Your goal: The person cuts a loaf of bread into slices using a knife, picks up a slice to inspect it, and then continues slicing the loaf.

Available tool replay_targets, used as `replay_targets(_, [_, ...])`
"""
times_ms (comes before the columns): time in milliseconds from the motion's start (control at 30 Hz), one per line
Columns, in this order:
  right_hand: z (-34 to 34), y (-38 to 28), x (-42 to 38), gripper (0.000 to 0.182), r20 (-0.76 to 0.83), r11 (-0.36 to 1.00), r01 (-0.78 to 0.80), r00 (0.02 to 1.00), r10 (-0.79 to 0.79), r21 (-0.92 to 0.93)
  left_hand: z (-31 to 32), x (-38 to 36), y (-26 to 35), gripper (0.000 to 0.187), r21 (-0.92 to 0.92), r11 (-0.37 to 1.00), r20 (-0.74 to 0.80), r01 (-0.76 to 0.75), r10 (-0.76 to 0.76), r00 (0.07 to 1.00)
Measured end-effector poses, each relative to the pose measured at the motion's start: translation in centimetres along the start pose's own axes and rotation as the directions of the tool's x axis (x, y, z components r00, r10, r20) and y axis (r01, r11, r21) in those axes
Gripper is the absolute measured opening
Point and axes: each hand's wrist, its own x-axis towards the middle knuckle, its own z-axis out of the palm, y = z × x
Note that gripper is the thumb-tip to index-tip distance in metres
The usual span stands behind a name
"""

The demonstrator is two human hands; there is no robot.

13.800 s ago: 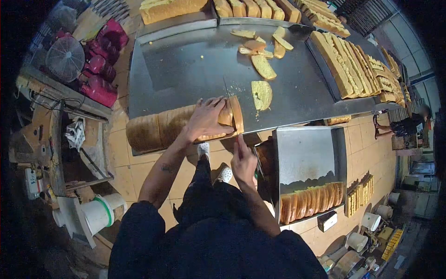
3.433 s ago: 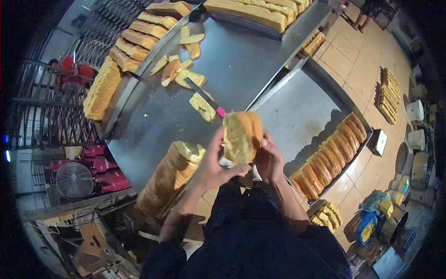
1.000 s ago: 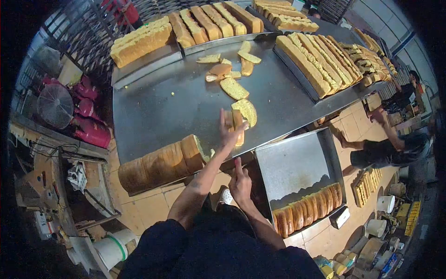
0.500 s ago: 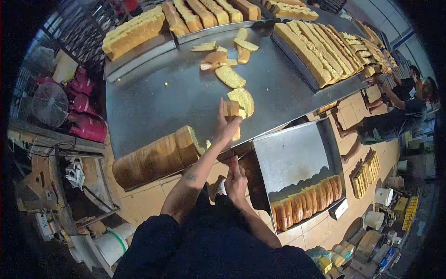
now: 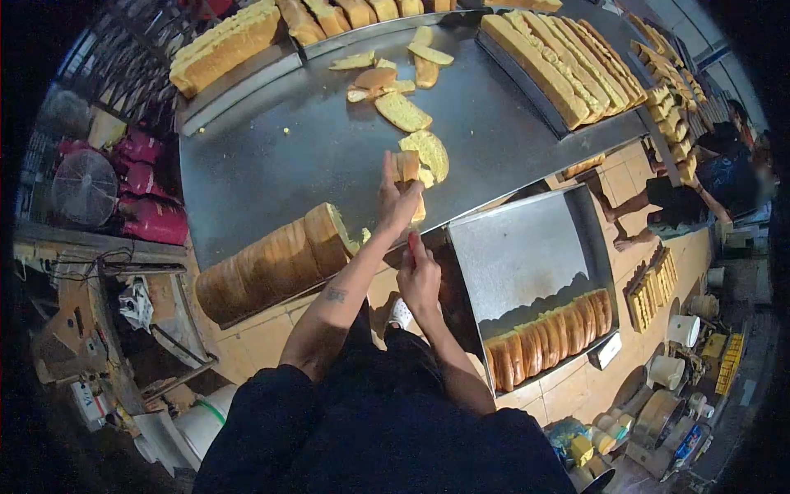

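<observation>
Looking down from a head camera, a person stands at a steel table (image 5: 271, 165) covered with bread. The left hand (image 5: 397, 198) reaches forward, fingers wrapped around a small cut piece of bread (image 5: 406, 167) held upright near the table's front edge, just beside a flat slice (image 5: 428, 153) lying on the steel. The right hand (image 5: 418, 276) is lower, close to the body, fingers curled around what looks like the red handle of a knife (image 5: 411, 241); the blade itself is hard to make out.

To the left of the gripped piece, a long sliced loaf (image 5: 267, 259) lies along the table's front edge, its cut end facing the hands. More offcut slices (image 5: 387, 78) are scattered further back. Whole loaves (image 5: 559, 62) fill trays at the far and right sides. A metal tray (image 5: 518, 255) to the right, below table height, holds a row of loaf sections (image 5: 547, 337).

Another person (image 5: 708, 173) is at the far right.

Trimming well here probably calls for keeping the piece steady and upright, with the left fingertips tucked clear of the blade's path.
</observation>
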Motion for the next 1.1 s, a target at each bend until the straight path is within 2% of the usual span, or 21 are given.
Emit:
replay_targets(67, [0.1,0.3,-0.2,0.060,0.009,1.000,-0.013,1.000,0.013,0.003,0.3,-0.1,0.8,0.094,-0.063,0.998,-0.027,-0.017,0.015,1.000])
replay_targets(133, [-0.1,0.8,-3.4,0.054,-0.125,0.998,0.055,0.991,-0.050,0.036,0.3,-0.3,2.3,0.091,-0.032,0.999,-0.012,0.008,-0.008,1.000])
replay_targets(167, [-0.9,0.6,-4.8,0.053,-0.088,0.998,0.014,0.996,-0.008,0.063,0.2,-0.5,2.5,0.090,-0.016,1.000,-0.009,0.026,-0.026,1.000])
replay_targets(267, [-2.9,0.1,-7.7,0.052,-0.009,0.995,-0.055,0.998,0.056,0.082,0.5,-0.1,1.1,0.089,0.041,0.998,-0.059,-0.052,0.054,0.997])
replay_targets(400, [-5.1,0.4,-10.8,0.053,0.031,0.988,-0.073,0.997,0.070,0.136,0.6,0.1,0.7,0.089,-0.054,0.999,-0.047,-0.004,0.002,0.999])
replay_targets(433, [-6.0,-0.1,-11.4,0.046,0.168,0.957,-0.271,0.953,0.252,0.103,0.6,0.2,0.4,0.089,-0.080,0.997,-0.036,0.001,-0.004,0.999])
replay_targets(467, [-6.6,-0.4,-11.9,0.045,0.177,0.946,-0.304,0.943,0.282,0.114,0.5,0.4,-0.1,0.089,-0.105,0.994,-0.026,0.005,-0.008,1.000])
replay_targets(567, [-7.6,-0.3,-14.0,0.044,0.208,0.908,-0.390,0.911,0.356,0.153,0.2,1.1,-1.4,0.089,0.053,0.999,-0.084,0.002,0.003,0.996])
replay_targets(667, [-9.3,-0.6,-15.6,0.044,0.239,0.906,-0.398,0.903,0.358,0.146,-0.1,1.6,-1.8,0.083,-0.223,0.975,-0.144,0.012,-0.045,0.988])
replay_targets(700, [-9.4,-0.1,-16.5,0.043,0.191,0.885,-0.353,0.933,0.306,0.305,-0.7,1.6,-1.3,0.080,-0.387,0.918,-0.068,0.082,-0.117,0.991])
replay_targets(767, [-8.6,0.7,-15.1,0.043,-0.027,0.957,-0.178,0.982,0.189,0.230,-3.6,1.9,0.4,0.074,-0.653,0.722,0.120,0.229,-0.200,0.972])
replay_targets(800, [-8.0,0.8,-14.0,0.044,-0.140,0.979,-0.094,0.983,0.120,0.182,-5.5,2.7,-0.5,0.066,-0.732,0.553,0.319,0.399,-0.239,0.917])
replay_targets(833, [-7.8,0.0,-10.8,0.047,-0.186,0.979,-0.079,0.976,0.114,0.186,-6.0,1.7,1.6,0.068,-0.817,0.443,0.319,0.370,-0.188,0.929])
replay_targets(867, [-8.0,-0.8,-7.6,0.053,-0.113,0.985,-0.143,0.982,0.154,0.102,-6.5,0.2,4.1,0.070,-0.881,0.325,0.315,0.342,-0.137,0.939])
replay_targets(933, [-5.9,-0.8,-0.5,0.051,-0.191,0.998,-0.016,0.982,0.003,-0.063,-6.9,-1.2,6.1,0.074,-0.884,0.091,0.459,0.459,-0.019,0.888])
replay_targets(967, [-4.8,-0.8,2.9,0.051,-0.138,0.986,-0.104,0.987,0.086,-0.127,-7.0,-1.8,7.0,0.075,-0.854,-0.021,0.519,0.520,0.048,0.853])
replay_targets(1033, [-2.1,0.1,8.7,0.051,-0.191,0.994,-0.043,0.981,0.023,-0.101,-7.2,-3.5,9.0,0.080,-0.745,-0.256,0.610,0.616,0.110,0.784])
replay_targets(1067, [-2.4,-0.5,9.6,0.050,-0.206,0.989,0.019,0.977,-0.050,-0.150,-7.3,-4.3,9.8,0.082,-0.665,-0.368,0.649,0.650,0.148,0.747])
replay_targets(1100, [-2.9,-1.1,10.4,0.049,-0.220,0.976,0.079,0.968,-0.124,-0.201,-7.4,-4.8,10.6,0.080,-0.647,-0.320,0.676,0.692,0.178,0.715])
